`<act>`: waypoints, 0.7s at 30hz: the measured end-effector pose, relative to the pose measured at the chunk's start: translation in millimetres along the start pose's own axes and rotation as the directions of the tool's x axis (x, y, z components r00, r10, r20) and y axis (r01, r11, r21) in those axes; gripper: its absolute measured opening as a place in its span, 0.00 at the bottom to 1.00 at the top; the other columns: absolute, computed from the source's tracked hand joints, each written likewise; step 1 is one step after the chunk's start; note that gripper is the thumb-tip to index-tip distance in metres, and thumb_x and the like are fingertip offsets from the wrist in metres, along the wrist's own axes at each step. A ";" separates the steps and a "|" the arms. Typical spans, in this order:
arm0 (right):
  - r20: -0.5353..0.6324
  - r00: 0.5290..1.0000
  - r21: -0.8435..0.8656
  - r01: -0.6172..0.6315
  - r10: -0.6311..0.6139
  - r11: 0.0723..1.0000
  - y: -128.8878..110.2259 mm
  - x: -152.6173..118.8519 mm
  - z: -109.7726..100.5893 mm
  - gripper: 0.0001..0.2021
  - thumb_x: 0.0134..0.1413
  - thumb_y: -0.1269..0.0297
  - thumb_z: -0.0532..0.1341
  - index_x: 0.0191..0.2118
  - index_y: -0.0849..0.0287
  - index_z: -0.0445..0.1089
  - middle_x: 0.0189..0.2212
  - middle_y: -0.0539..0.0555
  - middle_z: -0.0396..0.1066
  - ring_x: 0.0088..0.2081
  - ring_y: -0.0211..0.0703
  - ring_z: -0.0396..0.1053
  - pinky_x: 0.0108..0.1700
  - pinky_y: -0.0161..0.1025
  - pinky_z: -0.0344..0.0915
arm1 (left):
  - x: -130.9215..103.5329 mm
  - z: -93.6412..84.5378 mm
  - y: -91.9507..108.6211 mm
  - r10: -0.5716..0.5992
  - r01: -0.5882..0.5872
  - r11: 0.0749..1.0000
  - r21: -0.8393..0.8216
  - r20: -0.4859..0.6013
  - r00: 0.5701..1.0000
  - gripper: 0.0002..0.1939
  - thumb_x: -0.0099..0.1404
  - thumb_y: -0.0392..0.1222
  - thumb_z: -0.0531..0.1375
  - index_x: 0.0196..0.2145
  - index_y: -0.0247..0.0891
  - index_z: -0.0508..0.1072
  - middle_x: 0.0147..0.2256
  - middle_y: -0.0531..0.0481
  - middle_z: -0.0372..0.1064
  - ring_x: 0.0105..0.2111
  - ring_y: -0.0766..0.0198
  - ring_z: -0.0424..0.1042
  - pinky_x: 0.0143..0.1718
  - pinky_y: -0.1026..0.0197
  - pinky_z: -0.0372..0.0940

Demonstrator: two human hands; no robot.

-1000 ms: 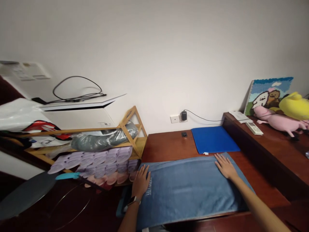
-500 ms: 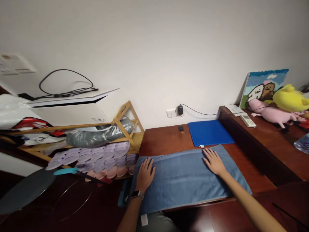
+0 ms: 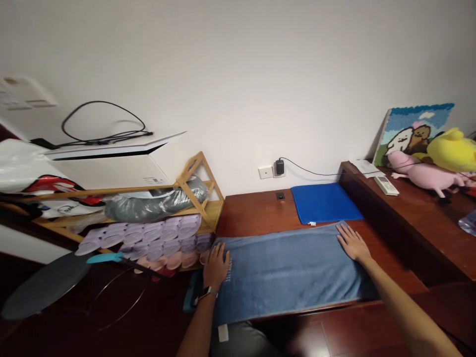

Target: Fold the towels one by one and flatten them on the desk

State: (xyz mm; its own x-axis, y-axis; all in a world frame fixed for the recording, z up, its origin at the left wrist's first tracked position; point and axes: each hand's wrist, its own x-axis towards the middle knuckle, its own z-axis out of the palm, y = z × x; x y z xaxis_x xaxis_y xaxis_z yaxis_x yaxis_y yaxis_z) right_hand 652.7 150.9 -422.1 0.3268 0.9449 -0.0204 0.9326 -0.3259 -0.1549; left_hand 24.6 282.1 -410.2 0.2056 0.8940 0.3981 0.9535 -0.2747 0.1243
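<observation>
A blue-grey towel (image 3: 282, 275) lies spread across the reddish-brown wooden desk (image 3: 256, 210), its near edge along the desk's front. On its left end rests my left hand (image 3: 216, 265), fingers stretched and pointing away from me, a watch on the wrist. Light lettering shows on the cloth just right of that hand. My right hand (image 3: 353, 241) lies flat near the towel's far right corner with fingers spread. A white tag (image 3: 223, 332) hangs at the near left corner. Behind the towel is a folded bright blue cloth or mat (image 3: 325, 203).
Left stands a wooden rack (image 3: 213, 210) with lilac and pink slippers (image 3: 163, 238) and a white box (image 3: 111, 173) on top. A raised ledge on the right carries a remote control (image 3: 386, 186) and a pink plush toy (image 3: 424, 171). A black plug (image 3: 280, 167) sits in the wall socket.
My right hand has slid right to the towel's far right corner. My left hand has shifted slightly left towards its left edge, uncovering the lettering. The hands are farther apart.
</observation>
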 end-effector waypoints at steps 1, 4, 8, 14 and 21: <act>0.001 1.000 -0.004 -0.009 0.009 1.000 -1.5 0.1 -1.1 0.32 0.72 0.49 0.41 0.76 0.51 0.50 0.76 0.51 0.48 0.76 0.50 0.42 0.75 0.55 0.44 | 0.3 -1.8 1.1 -0.001 0.001 1.000 0.015 -0.003 1.000 0.28 0.75 0.47 0.46 0.62 0.30 0.72 0.62 0.31 0.70 0.64 0.42 0.68 0.66 0.38 0.59; -0.051 0.999 -0.009 -0.021 0.020 1.000 -24.3 -3.1 -5.3 0.32 0.71 0.51 0.42 0.76 0.54 0.52 0.75 0.54 0.51 0.76 0.53 0.45 0.74 0.58 0.42 | -0.9 -9.0 10.8 0.011 -0.011 0.999 0.030 -0.031 0.999 0.27 0.75 0.44 0.45 0.61 0.29 0.72 0.61 0.31 0.72 0.63 0.43 0.69 0.66 0.38 0.60; -0.204 0.968 0.054 0.163 -0.149 0.985 -112.8 -24.3 -0.3 0.32 0.72 0.54 0.41 0.76 0.58 0.51 0.74 0.58 0.53 0.76 0.55 0.44 0.75 0.59 0.40 | -10.9 -16.2 60.2 0.203 -0.202 0.976 -0.080 0.009 0.979 0.25 0.76 0.43 0.46 0.65 0.37 0.70 0.64 0.39 0.69 0.66 0.48 0.66 0.68 0.40 0.59; -0.091 0.863 0.153 0.506 -0.497 0.849 -227.7 -61.7 25.9 0.32 0.73 0.47 0.45 0.76 0.50 0.50 0.74 0.53 0.51 0.75 0.53 0.48 0.74 0.59 0.47 | -26.0 -10.3 130.0 0.381 -0.358 0.922 -0.147 0.172 0.909 0.27 0.77 0.53 0.51 0.71 0.52 0.61 0.72 0.47 0.56 0.72 0.49 0.55 0.70 0.38 0.55; -0.058 0.974 0.085 0.221 -0.217 0.972 -81.4 -43.6 13.6 0.31 0.72 0.48 0.44 0.75 0.48 0.53 0.74 0.52 0.53 0.75 0.54 0.48 0.74 0.59 0.46 | -34.0 -8.1 28.9 0.172 -0.167 0.985 -0.048 0.146 0.974 0.28 0.77 0.55 0.50 0.70 0.47 0.64 0.71 0.41 0.59 0.70 0.43 0.59 0.68 0.35 0.57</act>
State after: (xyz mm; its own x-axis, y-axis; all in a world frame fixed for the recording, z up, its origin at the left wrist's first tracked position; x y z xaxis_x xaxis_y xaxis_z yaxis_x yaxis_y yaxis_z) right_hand 560.5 136.6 -422.0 0.1252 0.9896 0.0714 0.9654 -0.1049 -0.2388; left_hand 43.3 241.0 -412.8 0.3970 0.8752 0.2766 0.8941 -0.4369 0.0991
